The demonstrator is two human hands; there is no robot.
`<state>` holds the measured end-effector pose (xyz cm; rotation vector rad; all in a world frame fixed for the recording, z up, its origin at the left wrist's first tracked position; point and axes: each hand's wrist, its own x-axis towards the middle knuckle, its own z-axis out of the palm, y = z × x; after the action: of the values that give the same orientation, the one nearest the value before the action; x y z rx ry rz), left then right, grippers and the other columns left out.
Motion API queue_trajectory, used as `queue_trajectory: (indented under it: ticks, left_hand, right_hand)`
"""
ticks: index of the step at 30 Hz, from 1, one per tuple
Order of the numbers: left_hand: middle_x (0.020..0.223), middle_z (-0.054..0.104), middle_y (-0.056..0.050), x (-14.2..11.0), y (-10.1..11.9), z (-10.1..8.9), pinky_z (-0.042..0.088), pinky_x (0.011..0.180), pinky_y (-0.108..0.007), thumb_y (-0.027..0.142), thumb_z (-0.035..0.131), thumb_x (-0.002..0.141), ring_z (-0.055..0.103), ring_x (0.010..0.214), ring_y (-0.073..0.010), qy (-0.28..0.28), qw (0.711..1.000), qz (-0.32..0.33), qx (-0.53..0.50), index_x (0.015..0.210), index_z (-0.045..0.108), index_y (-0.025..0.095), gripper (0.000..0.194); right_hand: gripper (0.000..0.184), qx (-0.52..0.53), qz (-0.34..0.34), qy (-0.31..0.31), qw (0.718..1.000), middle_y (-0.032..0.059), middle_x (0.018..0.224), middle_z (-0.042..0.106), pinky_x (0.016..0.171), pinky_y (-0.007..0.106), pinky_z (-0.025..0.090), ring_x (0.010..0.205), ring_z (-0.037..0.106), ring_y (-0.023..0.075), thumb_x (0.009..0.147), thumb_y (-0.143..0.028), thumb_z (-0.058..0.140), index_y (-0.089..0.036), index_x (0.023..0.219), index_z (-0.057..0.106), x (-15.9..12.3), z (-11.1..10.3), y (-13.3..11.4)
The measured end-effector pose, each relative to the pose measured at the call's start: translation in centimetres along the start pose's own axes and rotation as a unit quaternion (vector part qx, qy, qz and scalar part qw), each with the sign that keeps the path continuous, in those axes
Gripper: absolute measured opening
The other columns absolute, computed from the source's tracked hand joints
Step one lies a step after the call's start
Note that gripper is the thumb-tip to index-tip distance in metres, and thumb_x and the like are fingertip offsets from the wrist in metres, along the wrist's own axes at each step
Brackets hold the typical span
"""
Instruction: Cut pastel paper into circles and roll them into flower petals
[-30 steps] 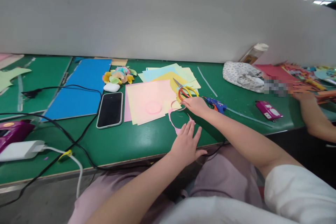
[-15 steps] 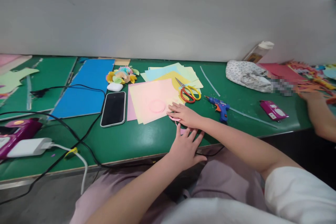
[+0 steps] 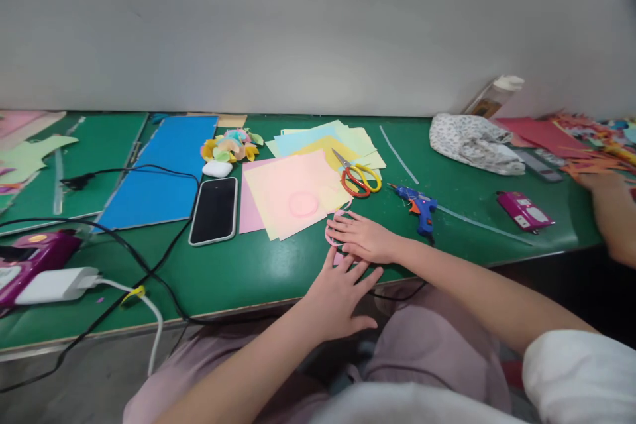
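Observation:
My right hand (image 3: 362, 237) lies flat with fingers stretched out on a pink paper offcut (image 3: 332, 236) near the front edge of the green table (image 3: 238, 268). My left hand (image 3: 338, 295) rests just below it at the table's edge, fingers spread, fingertips touching the same scrap. Beside them lies a stack of pastel paper sheets (image 3: 293, 195) with a pink paper circle (image 3: 303, 203) on top. Scissors (image 3: 356, 175) with yellow and red handles rest on the sheets' right side. A blue glue gun (image 3: 420, 205) lies right of my right hand.
A phone (image 3: 214, 209), a white earbud case (image 3: 217, 168), paper flowers (image 3: 231, 144) and a blue board (image 3: 159, 171) lie to the left. Black and white cables (image 3: 124, 258) cross the front left. Another person's arm (image 3: 612, 212) rests at the far right by a pink box (image 3: 524, 209) and cloth (image 3: 474, 143).
My right hand left the scissors and moved down and left onto the pink offcut. My left hand slid slightly toward the table's edge.

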<state>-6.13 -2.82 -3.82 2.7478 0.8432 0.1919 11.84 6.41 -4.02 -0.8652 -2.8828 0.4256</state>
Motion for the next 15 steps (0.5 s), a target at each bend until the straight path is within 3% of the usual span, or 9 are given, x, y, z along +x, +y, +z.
queue_trajectory:
  ticks: [4,9,11,15]
  left_hand:
    - [0.158,0.036,-0.012,-0.5,-0.1,0.1,0.017,0.114,-0.071,0.07,0.04,0.089,0.03,0.145,-0.0359,-0.002,1.0,0.012,0.002,0.151,0.032,0.025,0.078]
    - [0.161,0.03,-0.01,-1.4,-0.6,0.4,0.022,0.111,-0.072,0.067,0.036,0.092,0.029,0.147,-0.0349,0.011,1.0,-0.008,0.022,0.151,0.031,0.029,0.071]
    - [0.16,0.031,-0.012,-1.5,-0.9,0.4,0.023,0.11,-0.073,0.07,0.034,0.091,0.029,0.146,-0.0382,0.022,0.999,-0.026,0.033,0.152,0.031,0.029,0.074]
    - [0.16,0.031,-0.013,-1.0,-1.8,0.4,0.022,0.11,-0.073,0.075,0.032,0.088,0.034,0.142,-0.0435,0.044,0.996,-0.06,0.052,0.152,0.032,0.027,0.08]
  right_hand:
    - [0.045,-0.008,0.036,0.024,0.999,0.0126,0.151,0.048,0.121,0.05,0.024,0.145,0.039,0.0244,0.101,-0.026,0.043,-0.016,0.145,0.048,-1.6,-0.2,0.6]
    - [0.039,-0.026,0.104,0.09,0.99,0.0147,0.139,0.062,0.112,0.05,0.041,0.133,0.054,0.0266,0.1,-0.029,0.043,-0.015,0.132,0.062,-2.7,-1.0,0.3]
    - [0.041,-0.037,0.131,0.118,0.984,0.017,0.141,0.059,0.112,0.05,0.041,0.134,0.053,0.0278,0.101,-0.032,0.043,-0.014,0.133,0.062,-1.3,-1.4,0.4]
    - [0.053,-0.059,0.159,0.124,0.978,0.02,0.151,0.046,0.119,0.056,0.028,0.147,0.034,0.033,0.1,-0.039,0.044,-0.008,0.142,0.051,3.6,-1.9,1.3]
